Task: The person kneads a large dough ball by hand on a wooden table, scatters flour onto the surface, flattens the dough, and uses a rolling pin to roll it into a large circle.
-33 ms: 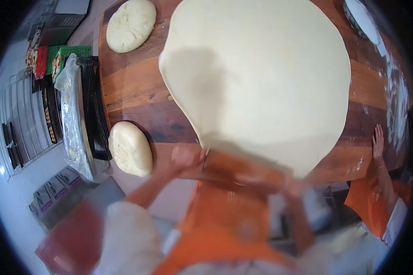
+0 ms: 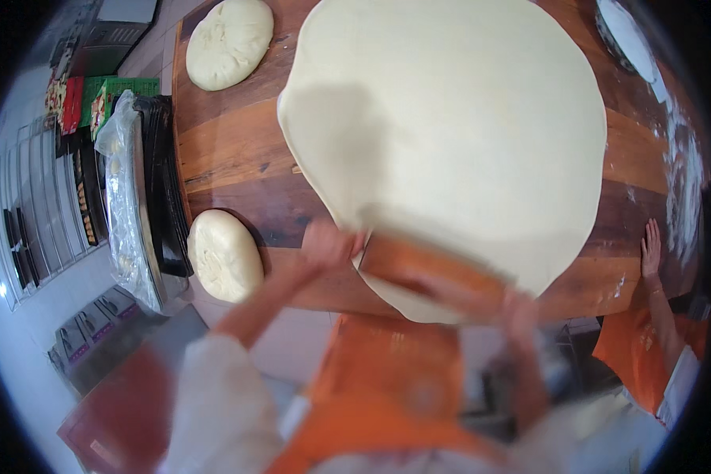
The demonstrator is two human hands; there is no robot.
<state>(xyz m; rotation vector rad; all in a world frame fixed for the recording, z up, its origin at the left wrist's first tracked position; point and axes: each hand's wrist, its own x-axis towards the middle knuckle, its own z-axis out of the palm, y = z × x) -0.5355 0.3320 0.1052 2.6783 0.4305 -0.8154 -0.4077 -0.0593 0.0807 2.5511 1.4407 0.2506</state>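
Observation:
A wide, thin sheet of dough [image 2: 466, 134] covers much of the wooden table and reaches over its near edge. Across the dough's near part lies a thick wooden rolling pin [image 2: 434, 272], slanting down to the right and blurred by motion. My left hand [image 2: 329, 243] is closed around its left handle, beside the dough's left rim. At the other end my right hand [image 2: 520, 312] is wrapped on the handle, smeared by movement. To the left of my left forearm rests a round lump of dough [image 2: 225, 255]; a second dough lump [image 2: 229, 45] sits at the far left.
A co-worker's hand [image 2: 650, 249] lies on the table's right side. White flour [image 2: 683, 182] is scattered near the right edge, by a bowl [image 2: 628, 39] at the far right. Stacked dark trays [image 2: 159, 182] and a plastic-covered tray [image 2: 122, 213] stand left of the table [image 2: 237, 142].
Both hands and the rolling pin have moved forward over the dough, away from me. More of the dough's near edge now shows below the pin.

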